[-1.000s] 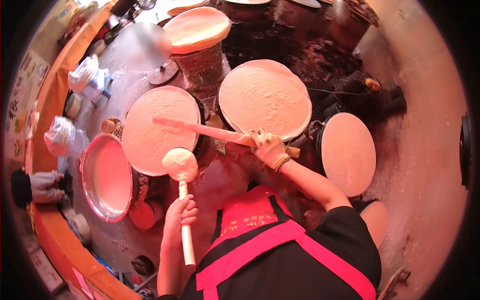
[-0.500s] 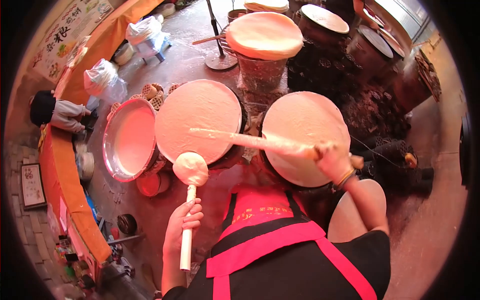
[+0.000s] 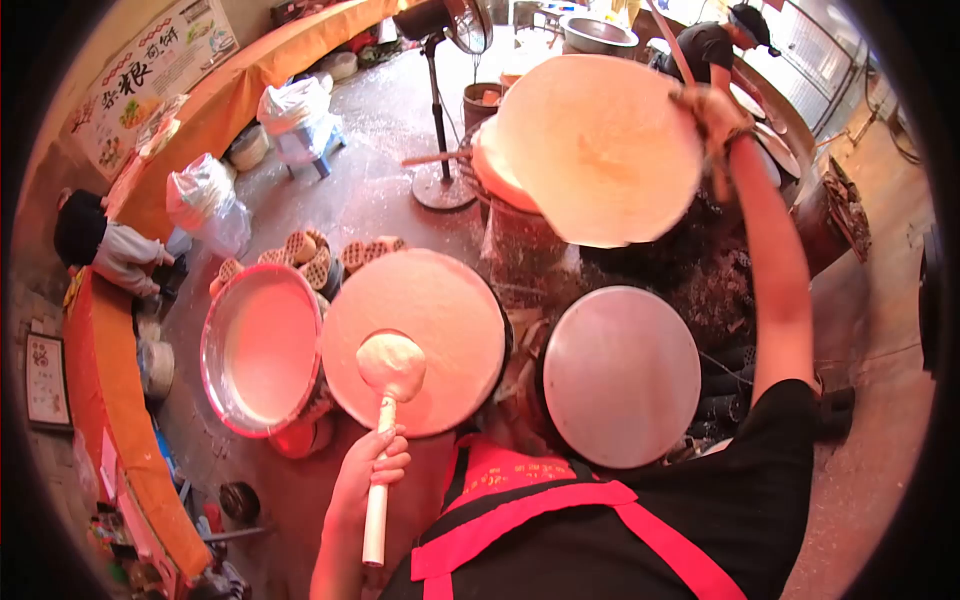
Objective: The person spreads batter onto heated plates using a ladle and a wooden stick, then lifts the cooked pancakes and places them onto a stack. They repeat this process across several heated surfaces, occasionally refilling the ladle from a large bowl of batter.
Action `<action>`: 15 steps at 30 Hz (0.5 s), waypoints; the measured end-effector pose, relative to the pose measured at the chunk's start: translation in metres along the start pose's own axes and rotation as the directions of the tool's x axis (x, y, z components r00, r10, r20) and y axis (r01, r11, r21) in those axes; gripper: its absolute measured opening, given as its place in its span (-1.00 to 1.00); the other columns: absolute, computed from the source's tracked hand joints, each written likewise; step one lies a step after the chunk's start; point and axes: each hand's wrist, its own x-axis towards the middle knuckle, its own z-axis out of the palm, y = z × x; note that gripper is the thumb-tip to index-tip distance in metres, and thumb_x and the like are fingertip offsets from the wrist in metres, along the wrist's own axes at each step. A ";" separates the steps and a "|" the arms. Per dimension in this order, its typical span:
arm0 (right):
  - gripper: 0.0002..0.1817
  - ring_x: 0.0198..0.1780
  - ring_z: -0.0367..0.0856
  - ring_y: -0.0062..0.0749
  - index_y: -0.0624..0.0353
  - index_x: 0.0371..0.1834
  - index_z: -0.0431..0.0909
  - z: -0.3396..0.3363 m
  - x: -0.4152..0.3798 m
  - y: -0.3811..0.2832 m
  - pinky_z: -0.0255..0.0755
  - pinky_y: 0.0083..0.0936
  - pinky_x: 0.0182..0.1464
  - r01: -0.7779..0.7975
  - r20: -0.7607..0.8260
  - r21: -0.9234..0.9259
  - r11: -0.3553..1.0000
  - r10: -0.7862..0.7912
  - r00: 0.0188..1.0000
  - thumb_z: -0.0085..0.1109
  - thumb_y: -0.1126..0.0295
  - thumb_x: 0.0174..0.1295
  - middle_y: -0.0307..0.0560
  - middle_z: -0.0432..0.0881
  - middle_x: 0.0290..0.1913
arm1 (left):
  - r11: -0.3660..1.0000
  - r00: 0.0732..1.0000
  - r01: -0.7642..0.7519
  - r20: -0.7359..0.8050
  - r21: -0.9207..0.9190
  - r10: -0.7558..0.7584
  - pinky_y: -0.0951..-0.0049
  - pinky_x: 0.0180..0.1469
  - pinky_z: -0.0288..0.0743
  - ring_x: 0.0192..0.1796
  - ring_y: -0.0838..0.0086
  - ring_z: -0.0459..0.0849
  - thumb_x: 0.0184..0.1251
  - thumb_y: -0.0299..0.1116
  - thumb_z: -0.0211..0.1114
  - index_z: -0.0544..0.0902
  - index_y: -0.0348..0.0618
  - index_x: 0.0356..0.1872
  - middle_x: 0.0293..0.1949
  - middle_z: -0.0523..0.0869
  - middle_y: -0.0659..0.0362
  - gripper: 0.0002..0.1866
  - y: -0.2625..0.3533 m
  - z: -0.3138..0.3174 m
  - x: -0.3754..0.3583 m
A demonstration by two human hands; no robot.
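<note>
My left hand (image 3: 368, 462) is wrapped round the handle of a ladle (image 3: 390, 365), whose batter-coated bowl is over the left griddle. A pale layer of batter (image 3: 430, 300) covers that griddle almost to its rim. Far forward, my right hand (image 3: 715, 115) grips the right edge of a large thin pancake (image 3: 600, 150), raised in the air. A long wooden stick (image 3: 670, 40) also passes through this hand. Behind the pancake, partly hidden, is a stack of pancakes (image 3: 497, 175) on a round stand. The right griddle (image 3: 622, 378) shows its bare grey surface.
A wide basin of batter (image 3: 265, 345) stands left of the griddles, with several honeycomb briquettes (image 3: 318, 265) behind it. A stand fan (image 3: 440, 130) stands forward. Another person (image 3: 710, 50) bends at the far right. An orange-topped counter (image 3: 110, 400) curves along the left.
The pancake has come off the right griddle, and my right hand has carried it up and forward over the stack. My left hand still holds the ladle. The view has tilted up.
</note>
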 end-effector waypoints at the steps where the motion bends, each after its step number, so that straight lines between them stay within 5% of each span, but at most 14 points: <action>1: -0.56 -0.22 0.55 -0.44 0.33 -0.07 0.61 0.009 0.019 0.030 0.42 -0.40 -0.06 0.017 0.010 0.178 0.984 -0.019 1.000 0.30 0.16 0.15 -0.11 0.65 -0.21 | 1.000 1.000 0.001 0.011 0.022 -0.001 0.77 -0.70 0.11 -0.61 0.73 0.21 0.51 -0.46 -0.05 0.36 -0.33 -0.01 -0.45 0.32 0.24 -0.83 0.016 0.001 0.009; 5: -0.71 -0.61 0.51 -0.25 0.16 -0.41 0.60 0.066 0.084 0.197 0.38 -0.30 -0.53 -0.128 -0.128 0.340 0.932 0.181 0.975 0.29 0.14 0.18 -0.11 0.55 -0.53 | 0.998 0.999 0.024 0.020 0.061 -0.025 0.78 -0.70 0.10 -0.61 0.73 0.22 0.50 -0.46 -0.05 0.36 -0.31 -0.04 -0.46 0.32 0.25 -0.86 0.076 0.013 0.045; 7: -0.69 -0.80 0.19 -0.39 0.03 -0.54 0.35 0.109 0.112 0.285 0.13 -0.44 -0.73 -0.151 -0.284 0.290 0.945 0.235 0.930 0.27 0.21 0.20 -0.29 0.26 -0.73 | 0.996 0.999 0.042 -0.007 0.079 -0.041 0.78 -0.71 0.09 -0.62 0.73 0.21 0.50 -0.46 -0.04 0.37 -0.29 -0.06 -0.47 0.32 0.25 -0.87 0.103 0.023 0.062; 9: -0.73 -0.80 0.21 -0.41 0.07 -0.55 0.37 0.158 0.077 0.275 0.14 -0.43 -0.73 -0.248 -0.342 0.585 0.772 0.512 0.788 0.22 0.26 0.19 -0.26 0.30 -0.74 | 0.994 0.998 0.063 -0.025 0.092 -0.061 0.78 -0.72 0.09 -0.62 0.73 0.21 0.49 -0.46 -0.03 0.37 -0.28 -0.06 -0.46 0.32 0.24 -0.87 0.126 0.027 0.076; 11: -0.80 -0.81 0.26 -0.41 0.14 -0.50 0.43 0.186 0.062 0.285 0.15 -0.42 -0.74 -0.227 -0.496 0.563 0.795 0.544 0.677 0.19 0.31 0.17 -0.21 0.35 -0.73 | 0.988 0.997 0.074 -0.025 0.139 -0.071 0.78 -0.71 0.09 -0.63 0.72 0.21 0.49 -0.45 -0.02 0.37 -0.26 -0.06 -0.46 0.32 0.24 -0.87 0.145 0.033 0.090; 12: -0.77 -0.68 0.49 -0.36 0.31 -0.31 0.56 0.193 0.058 0.292 0.36 -0.37 -0.60 -0.187 -0.579 0.475 0.860 0.466 0.669 0.24 0.35 0.11 -0.11 0.54 -0.62 | 0.984 0.997 0.078 -0.027 0.158 -0.074 0.78 -0.71 0.09 -0.63 0.72 0.21 0.49 -0.45 -0.02 0.37 -0.25 -0.05 -0.46 0.32 0.25 -0.87 0.151 0.034 0.096; 15: -0.73 -0.49 0.59 -0.36 0.35 -0.24 0.61 0.201 0.063 0.311 0.45 -0.46 -0.37 -0.099 -0.663 0.448 0.889 0.404 0.631 0.26 0.36 0.08 -0.06 0.64 -0.44 | 0.972 0.997 0.079 -0.018 0.220 -0.077 0.78 -0.71 0.09 -0.63 0.72 0.21 0.49 -0.45 -0.02 0.37 -0.23 -0.06 -0.47 0.32 0.25 -0.88 0.158 0.043 0.107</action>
